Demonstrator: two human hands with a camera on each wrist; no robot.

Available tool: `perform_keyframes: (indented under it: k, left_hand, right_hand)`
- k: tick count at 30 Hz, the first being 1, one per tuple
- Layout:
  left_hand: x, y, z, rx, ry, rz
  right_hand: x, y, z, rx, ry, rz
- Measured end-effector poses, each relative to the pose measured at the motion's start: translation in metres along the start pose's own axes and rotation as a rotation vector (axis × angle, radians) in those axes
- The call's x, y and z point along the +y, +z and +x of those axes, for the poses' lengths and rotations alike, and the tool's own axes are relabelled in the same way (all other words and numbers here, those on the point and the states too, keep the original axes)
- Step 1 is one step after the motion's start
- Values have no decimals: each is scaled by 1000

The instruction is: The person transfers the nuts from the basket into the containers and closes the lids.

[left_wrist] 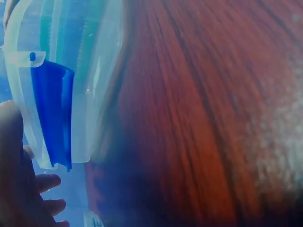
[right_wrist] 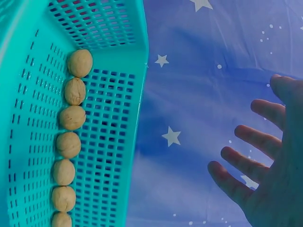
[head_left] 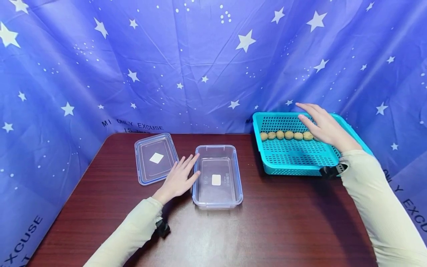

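Note:
My left hand [head_left: 179, 178] has its fingers spread at the left rim of a clear plastic container [head_left: 217, 200] with a blue seal; whether it touches the rim I cannot tell. In the left wrist view, the container's blue side clip [left_wrist: 54, 113] hangs beside that hand [left_wrist: 19, 175]. My right hand [head_left: 323, 126], fingers extended and holding nothing, hovers above the right part of a turquoise basket [head_left: 297, 171]. Several walnuts [head_left: 288, 135] lie in a row along the basket's far side. The right wrist view shows the walnuts [right_wrist: 68, 144] and the hand [right_wrist: 270, 156] apart from them.
A clear lid [head_left: 156, 170] with a blue edge lies left of the container, partly behind the left hand. Everything stands on a dark red wooden table [head_left: 267, 230]. A blue star-patterned curtain [head_left: 200, 55] hangs behind the table and at its sides.

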State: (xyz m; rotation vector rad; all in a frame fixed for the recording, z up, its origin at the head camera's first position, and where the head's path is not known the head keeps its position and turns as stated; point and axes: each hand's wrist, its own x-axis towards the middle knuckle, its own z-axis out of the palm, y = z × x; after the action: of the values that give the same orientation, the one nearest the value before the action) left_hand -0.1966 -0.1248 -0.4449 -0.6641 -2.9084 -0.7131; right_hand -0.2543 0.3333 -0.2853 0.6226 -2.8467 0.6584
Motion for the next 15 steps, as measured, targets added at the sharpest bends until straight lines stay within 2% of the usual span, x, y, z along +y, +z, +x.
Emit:
perform_keyframes:
  k: [7, 15]
  left_hand:
    - [-1, 5, 4, -46, -12, -128]
    - [-2, 7, 11, -59, -9, -141]
  right_hand:
    - [-2, 2, 9, -25, 11, 29]
    - [-3, 6, 22, -48, 39, 58]
